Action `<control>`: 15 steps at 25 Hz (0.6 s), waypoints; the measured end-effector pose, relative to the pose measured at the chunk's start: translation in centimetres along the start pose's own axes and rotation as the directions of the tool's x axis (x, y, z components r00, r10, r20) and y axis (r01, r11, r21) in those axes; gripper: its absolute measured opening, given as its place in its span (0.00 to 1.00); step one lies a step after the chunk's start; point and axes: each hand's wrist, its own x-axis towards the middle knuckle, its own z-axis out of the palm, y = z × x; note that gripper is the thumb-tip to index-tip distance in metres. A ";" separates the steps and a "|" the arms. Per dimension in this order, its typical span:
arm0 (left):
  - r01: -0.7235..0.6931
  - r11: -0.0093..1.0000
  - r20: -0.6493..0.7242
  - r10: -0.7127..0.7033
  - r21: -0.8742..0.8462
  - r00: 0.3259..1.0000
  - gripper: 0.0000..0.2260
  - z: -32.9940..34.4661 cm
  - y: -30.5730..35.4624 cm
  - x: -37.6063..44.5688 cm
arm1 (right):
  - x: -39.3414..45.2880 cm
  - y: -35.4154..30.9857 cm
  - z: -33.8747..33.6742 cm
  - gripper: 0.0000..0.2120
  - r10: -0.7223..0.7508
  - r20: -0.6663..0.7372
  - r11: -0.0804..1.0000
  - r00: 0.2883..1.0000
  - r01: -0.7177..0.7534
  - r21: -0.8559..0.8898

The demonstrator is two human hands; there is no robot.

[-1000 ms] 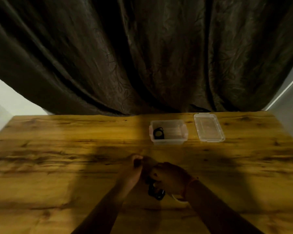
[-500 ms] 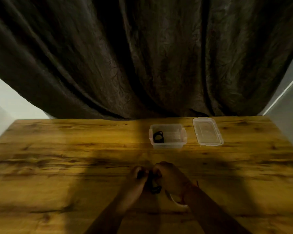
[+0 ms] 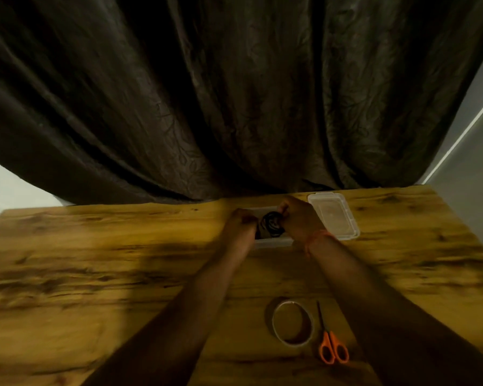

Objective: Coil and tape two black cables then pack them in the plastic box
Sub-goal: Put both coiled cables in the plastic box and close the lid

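Observation:
Both my arms reach to the far side of the wooden table. A coiled black cable (image 3: 272, 227) sits over the open clear plastic box (image 3: 273, 242), held between my hands. My left hand (image 3: 241, 222) curls at the coil's left edge. My right hand (image 3: 297, 218) pinches the coil's upper right edge with its fingertips. The box is largely covered by my hands; whether another coil lies under this one is hidden. The box's clear lid (image 3: 333, 217) lies flat just right of it.
A roll of tape (image 3: 292, 322) and orange-handled scissors (image 3: 331, 345) lie near the table's front, between my forearms. A dark curtain (image 3: 234, 93) hangs right behind the table's far edge. Bare wood (image 3: 81, 274) spreads to the left.
Both hands carried the coiled cable from the table's middle forward to the plastic box. My head tilted down, so the tape roll and scissors came into view.

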 end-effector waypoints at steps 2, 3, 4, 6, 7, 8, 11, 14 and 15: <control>-0.121 0.933 -0.007 0.131 0.339 0.991 0.11 -0.2 0.2 1.4 | 1.6 0.6 0.4 0.08 -0.053 0.003 0.986 0.999 0.053 -0.158; -0.178 0.863 -0.004 0.203 0.473 0.979 0.12 -0.4 0.0 1.9 | 2.3 0.8 0.7 0.14 -0.088 0.034 0.960 0.996 0.094 -0.265; -0.212 0.809 0.005 0.250 0.548 0.968 0.13 -0.6 -0.4 2.4 | 2.8 1.0 1.1 0.18 -0.109 0.073 0.924 0.991 0.129 -0.361; -0.217 0.779 0.011 0.260 0.588 0.965 0.13 -0.8 -1.3 3.0 | 3.3 1.0 1.9 0.21 -0.123 0.115 0.840 0.986 0.165 -0.518; -0.203 0.786 0.014 0.240 0.584 0.971 0.14 -0.9 -1.7 3.3 | 3.4 1.0 2.2 0.22 -0.135 0.110 0.788 0.985 0.174 -0.590; -0.193 0.793 0.018 0.224 0.578 0.975 0.15 -1.1 -2.0 3.6 | 3.4 1.0 2.5 0.22 -0.153 0.099 0.733 0.983 0.181 -0.656; -0.186 0.781 0.024 0.214 0.597 0.976 0.17 -1.1 -2.6 4.1 | 3.6 1.2 3.1 0.20 -0.164 0.073 0.613 0.984 0.160 -0.773; -0.164 0.781 0.005 0.202 0.603 0.979 0.15 -1.0 -3.4 4.8 | 3.9 1.8 3.4 0.16 -0.144 0.085 0.568 0.986 0.153 -0.809; -0.162 0.776 0.006 0.200 0.609 0.980 0.14 -1.0 -3.8 5.1 | 4.0 2.0 3.3 0.16 -0.141 0.091 0.571 0.986 0.156 -0.806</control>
